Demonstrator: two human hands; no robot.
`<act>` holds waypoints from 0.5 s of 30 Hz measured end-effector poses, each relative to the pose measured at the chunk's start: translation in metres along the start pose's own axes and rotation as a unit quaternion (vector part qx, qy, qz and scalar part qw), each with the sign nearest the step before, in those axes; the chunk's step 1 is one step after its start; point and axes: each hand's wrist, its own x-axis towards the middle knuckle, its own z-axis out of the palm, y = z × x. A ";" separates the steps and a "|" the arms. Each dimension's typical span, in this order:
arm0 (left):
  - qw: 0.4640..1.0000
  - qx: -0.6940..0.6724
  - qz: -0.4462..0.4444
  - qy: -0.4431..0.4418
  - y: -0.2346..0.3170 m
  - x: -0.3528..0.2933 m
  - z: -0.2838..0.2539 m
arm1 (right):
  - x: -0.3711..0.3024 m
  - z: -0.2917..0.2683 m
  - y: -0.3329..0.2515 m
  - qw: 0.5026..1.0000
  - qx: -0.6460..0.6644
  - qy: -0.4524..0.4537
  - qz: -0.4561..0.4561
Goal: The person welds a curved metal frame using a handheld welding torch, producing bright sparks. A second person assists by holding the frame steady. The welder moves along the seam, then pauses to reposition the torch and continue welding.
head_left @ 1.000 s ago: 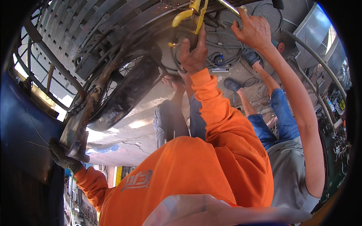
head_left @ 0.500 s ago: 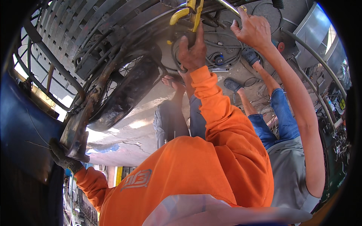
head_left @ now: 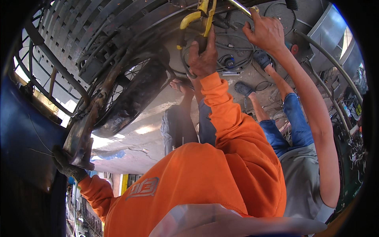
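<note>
My left hand (head_left: pixel 68 163), in a dark glove, is closed around the lower end of a worn, rust-marked metal tube (head_left: pixel 82 138) at the left. My bare right hand (head_left: pixel 203 62) grips the dark lower end of a yellow-and-black tool (head_left: pixel 207 23) near the top middle; the tool's upper end runs out of view. Its working end does not show. To the right, a co-worker's bare hand (head_left: pixel 268 33) is closed on a shiny metal rod (head_left: pixel 239 7) that slants to the top edge.
A dark spoked wheel (head_left: pixel 136 96) with a fender stands beside the tube, below a slatted metal rack (head_left: pixel 75 35). Cables (head_left: pixel 241 49) lie coiled on the floor. The co-worker's clogs (head_left: pixel 244 89) are close by. A dark blue panel (head_left: pixel 27 134) fills the left edge.
My right hand has come slightly down with the yellow-and-black tool. Small orange specks now show along the top edge. My left hand and the co-worker's hand stay almost in place.
</note>
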 end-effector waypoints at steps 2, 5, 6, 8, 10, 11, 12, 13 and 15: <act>1.000 -0.017 -0.017 -0.002 0.004 -0.001 0.001 | 0.000 -0.001 0.000 1.000 -0.002 -0.004 0.006; 1.000 0.016 0.015 -0.011 0.007 -0.001 0.001 | 0.002 0.000 0.001 1.000 -0.015 0.000 -0.025; 1.000 0.013 0.009 -0.013 0.008 0.000 0.001 | 0.002 -0.001 0.001 1.000 -0.008 -0.004 -0.015; 1.000 -0.002 -0.008 -0.011 0.007 0.001 0.000 | 0.003 0.000 0.001 1.000 0.012 -0.013 0.002; 1.000 -0.021 -0.017 -0.007 0.006 0.001 0.001 | 0.004 0.000 -0.001 1.000 0.002 -0.010 -0.013; 0.999 -0.022 -0.026 -0.007 0.005 0.001 0.000 | 0.004 0.000 -0.002 1.000 0.002 -0.006 -0.015; 1.000 -0.018 -0.020 -0.009 0.004 0.001 0.000 | 0.004 -0.001 -0.004 1.000 -0.002 -0.011 -0.009; 1.000 -0.008 0.001 -0.011 0.003 0.001 -0.001 | 0.003 -0.002 -0.006 1.000 -0.002 -0.014 0.004; 0.999 0.035 0.030 -0.019 0.001 0.001 -0.002 | 0.002 -0.004 -0.010 0.998 -0.057 -0.029 -0.028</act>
